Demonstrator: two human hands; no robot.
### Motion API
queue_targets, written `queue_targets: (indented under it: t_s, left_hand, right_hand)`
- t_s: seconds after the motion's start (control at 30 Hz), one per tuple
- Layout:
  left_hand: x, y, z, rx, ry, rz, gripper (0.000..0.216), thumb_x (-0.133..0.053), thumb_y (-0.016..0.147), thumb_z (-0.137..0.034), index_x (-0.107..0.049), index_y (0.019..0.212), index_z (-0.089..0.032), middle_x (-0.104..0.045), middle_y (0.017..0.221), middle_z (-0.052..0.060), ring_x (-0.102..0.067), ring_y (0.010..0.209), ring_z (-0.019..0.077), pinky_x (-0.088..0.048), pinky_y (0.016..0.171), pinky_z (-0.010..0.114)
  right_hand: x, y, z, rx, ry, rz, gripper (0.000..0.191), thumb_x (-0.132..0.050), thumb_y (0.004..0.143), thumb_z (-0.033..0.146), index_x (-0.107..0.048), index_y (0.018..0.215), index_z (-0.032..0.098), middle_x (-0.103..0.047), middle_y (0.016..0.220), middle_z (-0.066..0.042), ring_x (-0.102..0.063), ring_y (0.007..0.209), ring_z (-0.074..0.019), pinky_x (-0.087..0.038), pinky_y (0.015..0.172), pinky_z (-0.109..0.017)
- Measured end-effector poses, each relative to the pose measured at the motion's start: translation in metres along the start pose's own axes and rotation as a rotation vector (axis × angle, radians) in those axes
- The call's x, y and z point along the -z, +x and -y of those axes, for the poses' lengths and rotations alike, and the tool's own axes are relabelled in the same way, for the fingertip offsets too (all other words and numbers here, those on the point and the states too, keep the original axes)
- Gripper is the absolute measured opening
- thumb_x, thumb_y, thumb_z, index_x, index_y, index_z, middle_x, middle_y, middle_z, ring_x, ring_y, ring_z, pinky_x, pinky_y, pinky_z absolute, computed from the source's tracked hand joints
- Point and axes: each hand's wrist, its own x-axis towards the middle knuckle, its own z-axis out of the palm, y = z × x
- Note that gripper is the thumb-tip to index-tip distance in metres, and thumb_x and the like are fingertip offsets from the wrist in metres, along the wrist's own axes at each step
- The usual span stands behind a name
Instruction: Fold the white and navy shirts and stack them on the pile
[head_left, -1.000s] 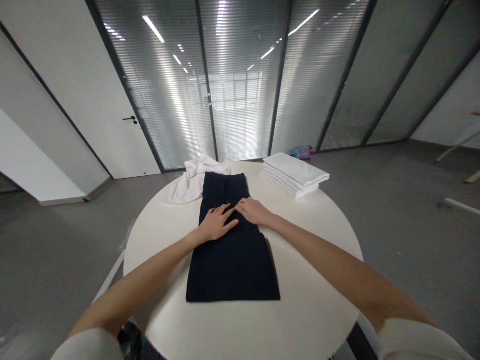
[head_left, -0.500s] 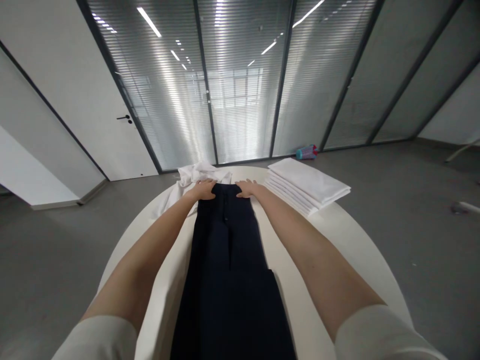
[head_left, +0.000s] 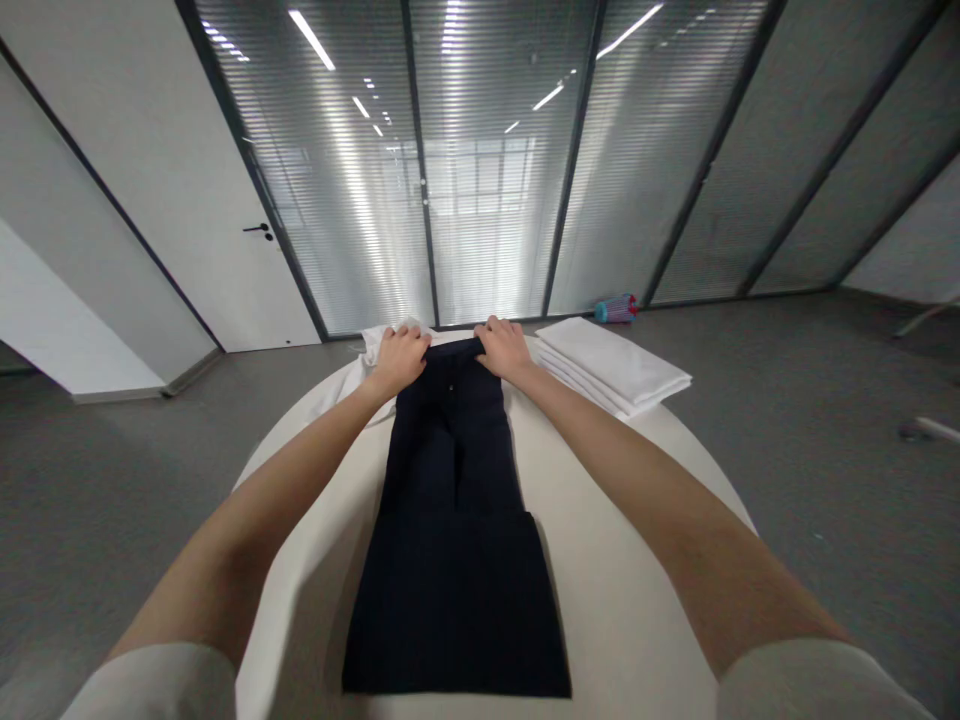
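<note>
Dark navy trousers (head_left: 454, 590) lie lengthwise on the round white table, folded over so that a wide layer covers the lower part. Their waistband is at the far end, raised a little off the tabletop. My left hand (head_left: 403, 358) grips the waistband's left corner with the fingers curled over it. At the right corner my right hand (head_left: 502, 347) has hold of the waistband in the same way. A crumpled white cloth (head_left: 346, 386) lies beside and behind my left hand. To the right of my right hand sits a stack of folded white cloth (head_left: 611, 362).
The round white table (head_left: 622, 600) fills the space in front of me. Beyond it stand glass partitions with blinds (head_left: 487, 200) and a white door (head_left: 247, 290). A blue and red object (head_left: 616, 308) rests on the grey floor by the glass.
Both hands have closed over the waistband and lifted it slightly. The trousers have shifted away from me, so their near folded edge now shows on the table.
</note>
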Motion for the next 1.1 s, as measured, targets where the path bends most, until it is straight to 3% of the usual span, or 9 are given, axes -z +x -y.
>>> queue_targets:
  t_s: [0.1, 0.17, 0.3, 0.4, 0.63, 0.77, 0.83, 0.93, 1.1]
  left_hand:
    - [0.024, -0.044, -0.012, 0.009, 0.035, -0.087, 0.028, -0.055, 0.090, -0.020, -0.063, 0.117, -0.016, -0.062, 0.117, 0.016, -0.056, 0.114, 0.0352, -0.037, 0.095, 0.047]
    - [0.029, -0.081, -0.025, -0.003, 0.036, -0.065, 0.029, -0.056, 0.090, -0.020, -0.061, 0.118, -0.017, -0.062, 0.116, 0.016, -0.057, 0.110, 0.0343, -0.038, 0.093, 0.047]
    - [0.014, -0.144, -0.053, -0.053, -0.031, 0.006, 0.032, -0.057, 0.088, -0.015, -0.060, 0.119, -0.020, -0.062, 0.114, 0.015, -0.059, 0.107, 0.0338, -0.042, 0.087, 0.046]
    - [0.000, -0.169, -0.066, -0.043, -0.070, 0.051, 0.035, -0.058, 0.085, -0.013, -0.059, 0.119, -0.021, -0.062, 0.114, 0.014, -0.059, 0.105, 0.0330, -0.045, 0.084, 0.044]
    - [0.002, -0.179, -0.069, 0.025, -0.099, -0.059, 0.025, -0.058, 0.087, -0.017, -0.059, 0.111, -0.023, -0.062, 0.112, 0.012, -0.059, 0.106, 0.0308, -0.045, 0.087, 0.042]
    - [0.001, -0.181, -0.061, -0.103, -0.186, 0.081, 0.024, -0.062, 0.089, -0.030, -0.060, 0.111, -0.023, -0.063, 0.106, 0.008, -0.062, 0.099, 0.0272, -0.047, 0.084, 0.039]
    - [0.000, -0.182, -0.056, -0.109, -0.222, 0.059, 0.028, -0.061, 0.091, -0.041, -0.062, 0.111, -0.021, -0.064, 0.105, 0.008, -0.062, 0.098, 0.0270, -0.047, 0.087, 0.040]
    - [-0.005, -0.180, -0.052, -0.156, -0.274, -0.061, 0.038, -0.053, 0.096, -0.049, -0.063, 0.120, -0.020, -0.062, 0.120, 0.010, -0.058, 0.111, 0.0281, -0.042, 0.098, 0.044]
    - [-0.019, -0.174, -0.054, -0.248, -0.314, -0.091, 0.041, -0.050, 0.101, -0.043, -0.057, 0.137, -0.024, -0.056, 0.140, 0.011, -0.050, 0.129, 0.0299, -0.038, 0.104, 0.046]
  right_hand:
    - [0.029, -0.045, 0.020, 0.088, -0.070, -0.096, 0.032, -0.058, 0.092, 0.020, -0.059, 0.124, 0.014, -0.058, 0.125, -0.018, -0.054, 0.112, -0.0326, -0.032, 0.096, -0.045]
    - [0.036, -0.082, 0.035, 0.138, -0.110, -0.100, 0.029, -0.052, 0.093, 0.017, -0.061, 0.121, 0.015, -0.060, 0.122, -0.018, -0.056, 0.108, -0.0321, -0.033, 0.094, -0.045]
    - [0.017, -0.151, 0.060, 0.193, -0.149, -0.056, 0.033, -0.040, 0.096, 0.009, -0.062, 0.118, 0.017, -0.063, 0.116, -0.016, -0.058, 0.102, -0.0303, -0.036, 0.090, -0.045]
    - [-0.004, -0.182, 0.072, 0.196, -0.144, -0.004, 0.035, -0.036, 0.097, 0.007, -0.062, 0.119, 0.018, -0.063, 0.114, -0.015, -0.057, 0.101, -0.0287, -0.037, 0.088, -0.043]
    - [-0.009, -0.197, 0.069, 0.171, -0.125, -0.090, 0.027, -0.042, 0.098, 0.015, -0.061, 0.118, 0.017, -0.061, 0.116, -0.015, -0.054, 0.108, -0.0301, -0.037, 0.091, -0.043]
    - [-0.010, -0.195, 0.060, 0.204, -0.010, 0.055, 0.025, -0.055, 0.094, 0.022, -0.062, 0.118, 0.018, -0.062, 0.113, -0.012, -0.057, 0.105, -0.0284, -0.038, 0.091, -0.041]
    - [-0.012, -0.195, 0.056, 0.160, 0.082, 0.096, 0.026, -0.058, 0.094, 0.032, -0.063, 0.116, 0.019, -0.063, 0.111, -0.010, -0.059, 0.104, -0.0273, -0.039, 0.092, -0.040]
    - [-0.015, -0.193, 0.055, 0.107, 0.183, 0.054, 0.032, -0.048, 0.101, 0.043, -0.066, 0.113, 0.020, -0.064, 0.113, -0.009, -0.058, 0.108, -0.0261, -0.039, 0.096, -0.041]
    - [-0.020, -0.171, 0.053, 0.056, 0.243, 0.052, 0.036, -0.038, 0.106, 0.034, -0.071, 0.107, 0.019, -0.066, 0.115, -0.011, -0.059, 0.110, -0.0246, -0.040, 0.097, -0.040]
